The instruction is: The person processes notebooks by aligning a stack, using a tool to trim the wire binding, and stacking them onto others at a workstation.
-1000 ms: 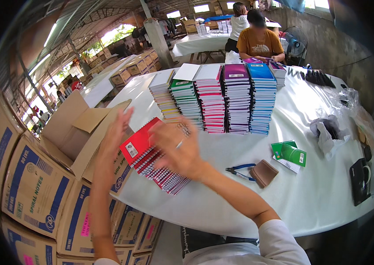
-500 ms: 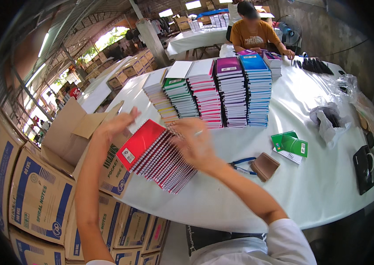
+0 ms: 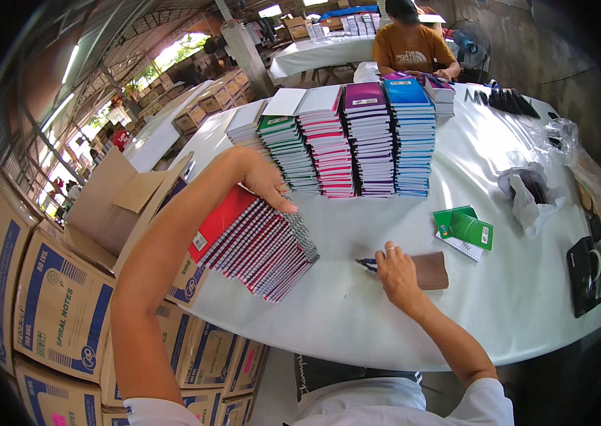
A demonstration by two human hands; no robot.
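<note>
A leaning batch of red spiral notebooks (image 3: pixel 254 245) rests on the white table (image 3: pixel 357 319) at its left edge. My left hand (image 3: pixel 261 177) lies on top of the batch, fingers curled over the upper covers and holding it tilted. My right hand (image 3: pixel 394 273) is apart from the batch, resting on the table with its fingers on a blue-handled tool (image 3: pixel 368 264) beside a brown wallet-like object (image 3: pixel 432 270). Nothing else is in that hand.
Tall stacks of spiral notebooks (image 3: pixel 368 138) in green, pink, purple and blue stand mid-table. A green notebook (image 3: pixel 465 228), plastic bags (image 3: pixel 527 192) and a dark pouch (image 3: pixel 584 273) lie right. Open and stacked cardboard boxes (image 3: pixel 59 298) crowd the left. A person in an orange shirt (image 3: pixel 410 46) works at the far end.
My right hand has left the red notebooks and moved right to the blue-handled tool on the table. My left hand has stayed on the batch, which now leans lower on the table.
</note>
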